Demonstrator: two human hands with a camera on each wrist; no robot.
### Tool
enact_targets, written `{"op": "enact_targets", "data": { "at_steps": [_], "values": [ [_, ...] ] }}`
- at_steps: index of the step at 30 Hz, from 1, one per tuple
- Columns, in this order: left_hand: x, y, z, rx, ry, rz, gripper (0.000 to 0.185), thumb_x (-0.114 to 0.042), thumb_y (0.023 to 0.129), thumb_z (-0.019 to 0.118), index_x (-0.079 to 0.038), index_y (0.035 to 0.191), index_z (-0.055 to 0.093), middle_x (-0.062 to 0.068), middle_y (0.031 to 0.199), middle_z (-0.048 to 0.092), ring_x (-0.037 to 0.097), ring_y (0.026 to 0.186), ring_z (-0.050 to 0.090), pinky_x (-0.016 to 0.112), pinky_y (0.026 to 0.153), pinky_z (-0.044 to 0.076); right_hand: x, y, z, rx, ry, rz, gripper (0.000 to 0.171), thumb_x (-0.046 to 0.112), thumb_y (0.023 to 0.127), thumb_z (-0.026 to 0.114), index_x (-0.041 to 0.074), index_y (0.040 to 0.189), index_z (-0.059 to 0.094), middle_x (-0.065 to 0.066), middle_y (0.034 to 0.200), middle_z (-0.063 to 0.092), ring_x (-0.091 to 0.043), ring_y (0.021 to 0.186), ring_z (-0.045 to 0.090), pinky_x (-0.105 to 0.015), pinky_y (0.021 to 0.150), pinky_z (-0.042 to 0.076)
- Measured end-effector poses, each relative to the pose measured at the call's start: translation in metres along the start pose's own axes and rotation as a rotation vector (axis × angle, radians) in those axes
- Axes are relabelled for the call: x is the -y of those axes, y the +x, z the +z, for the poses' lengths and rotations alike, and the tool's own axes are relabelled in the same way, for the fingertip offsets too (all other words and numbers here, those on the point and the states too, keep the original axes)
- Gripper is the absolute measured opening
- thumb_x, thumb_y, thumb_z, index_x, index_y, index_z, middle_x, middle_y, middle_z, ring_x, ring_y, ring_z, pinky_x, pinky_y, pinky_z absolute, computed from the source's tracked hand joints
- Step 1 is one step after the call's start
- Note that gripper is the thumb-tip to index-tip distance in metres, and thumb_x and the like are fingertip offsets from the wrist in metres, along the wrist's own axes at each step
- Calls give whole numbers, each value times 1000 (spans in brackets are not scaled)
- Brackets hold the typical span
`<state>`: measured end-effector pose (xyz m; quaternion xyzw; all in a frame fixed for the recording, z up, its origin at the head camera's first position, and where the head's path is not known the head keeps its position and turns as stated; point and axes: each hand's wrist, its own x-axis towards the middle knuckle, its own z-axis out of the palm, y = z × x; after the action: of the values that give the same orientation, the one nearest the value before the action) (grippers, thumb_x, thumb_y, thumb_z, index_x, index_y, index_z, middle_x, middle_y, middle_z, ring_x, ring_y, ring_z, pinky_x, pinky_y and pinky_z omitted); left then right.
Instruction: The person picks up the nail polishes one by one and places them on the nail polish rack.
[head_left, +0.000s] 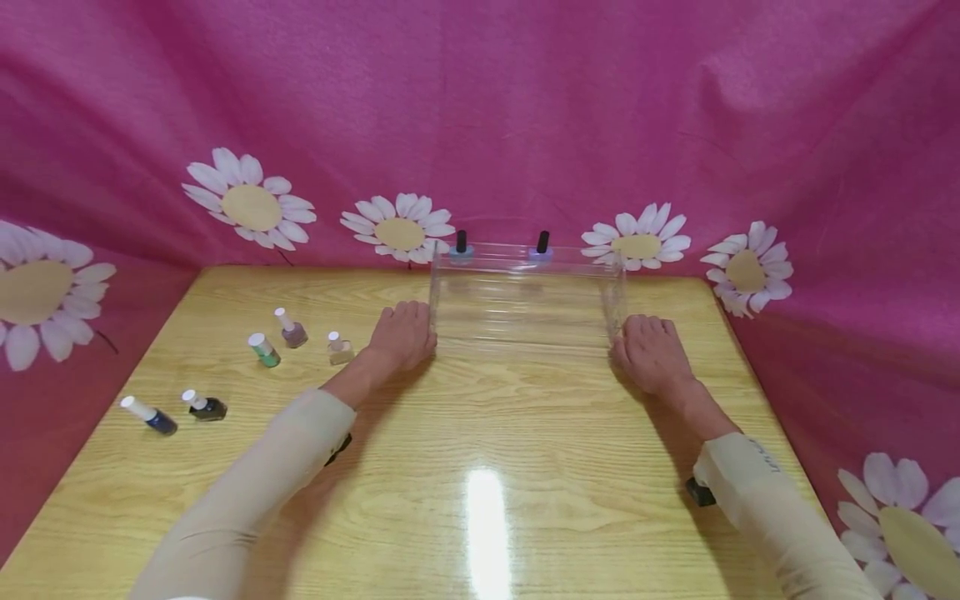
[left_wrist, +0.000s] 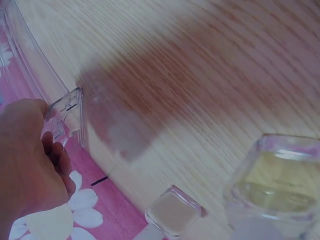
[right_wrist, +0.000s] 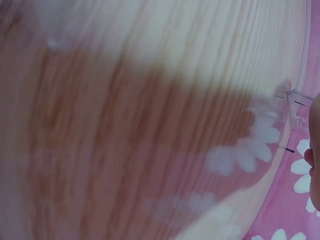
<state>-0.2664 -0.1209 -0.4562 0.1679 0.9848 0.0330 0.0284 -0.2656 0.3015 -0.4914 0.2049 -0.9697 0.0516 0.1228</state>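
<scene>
Both hands, left and right, are grasping the clear rack's ends near the table's far edge.

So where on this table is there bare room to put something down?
The near half of the table, between the two sleeves, is bare wood. So is the near-left corner, below the dark bottles. It is crowded by the left hand, where small bottles stand, and the clear rack fills the far middle.
</scene>
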Motion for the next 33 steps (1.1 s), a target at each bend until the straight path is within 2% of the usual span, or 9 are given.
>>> {"op": "enact_targets", "data": {
  "at_steps": [7, 19, 28, 33],
  "values": [
    [9, -6, 1, -42, -4, 10, 25, -24, 100, 49, 1, 102, 48, 13, 91, 49, 32, 89, 49, 44, 77, 42, 9, 4, 4, -47, -1, -22, 25, 23, 100, 43, 2, 86, 42, -15, 81, 41, -41, 82, 46, -54, 81, 37],
    [18, -10, 0, -12, 6, -26, 26, -24, 101, 45, 2, 105, 48, 14, 95, 49, 32, 94, 48, 46, 83, 42, 20, 10, 6, -16, -7, -18, 27, 25, 102, 40, 2, 89, 42, -14, 82, 40, -40, 85, 47, -52, 83, 36],
    [23, -18, -3, -33, 0, -28, 25, -22, 99, 47, 2, 102, 48, 14, 92, 48, 33, 92, 49, 46, 80, 43, 30, 12, 4, -28, 3, -19, 26, 24, 102, 41, 2, 89, 43, -14, 81, 40, -40, 84, 47, -52, 81, 37],
    [27, -20, -4, -9, 2, -40, 24, -22, 99, 44, 1, 102, 46, 13, 91, 46, 32, 89, 47, 44, 79, 42, 35, 13, 5, -35, -1, -38, 27, 24, 102, 40, 1, 89, 42, -14, 80, 40, -40, 83, 48, -53, 81, 38]
  ]
}}
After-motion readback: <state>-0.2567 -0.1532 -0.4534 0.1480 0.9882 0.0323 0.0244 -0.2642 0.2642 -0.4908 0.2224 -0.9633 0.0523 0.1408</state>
